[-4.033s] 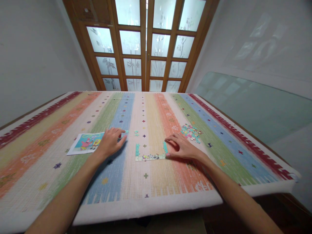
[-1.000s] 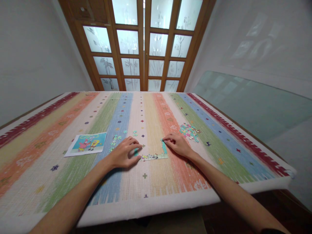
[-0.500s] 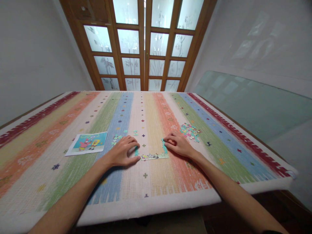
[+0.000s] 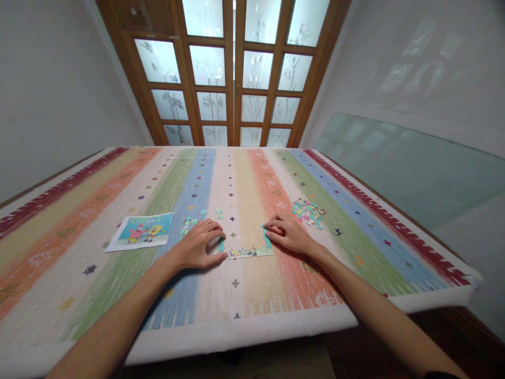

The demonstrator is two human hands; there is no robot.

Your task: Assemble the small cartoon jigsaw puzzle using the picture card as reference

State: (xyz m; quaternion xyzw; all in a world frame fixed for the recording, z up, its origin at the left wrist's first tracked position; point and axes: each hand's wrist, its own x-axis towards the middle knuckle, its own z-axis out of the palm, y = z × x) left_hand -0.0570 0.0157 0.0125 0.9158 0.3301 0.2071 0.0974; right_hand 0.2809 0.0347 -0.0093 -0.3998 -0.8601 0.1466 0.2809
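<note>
- Curving wide, the left hand (image 4: 202,245) is partly hiding the U-shaped, teal-sided jigsaw (image 4: 245,253) lying on striped cloth (image 4: 246,200).
- The right hand (image 4: 291,234) is bunching narrow at its right side; can't tell if gripping.

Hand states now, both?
Left hand: open, at the left side of the teal-edged, U-shaped jigsaw border.
Right hand: curled at the border's right side; whether it grips a piece can't be told.

Wooden doors (image 4: 229,68), frosted panes (image 4: 258,69), pale grey walls (image 4: 51,95)
</note>
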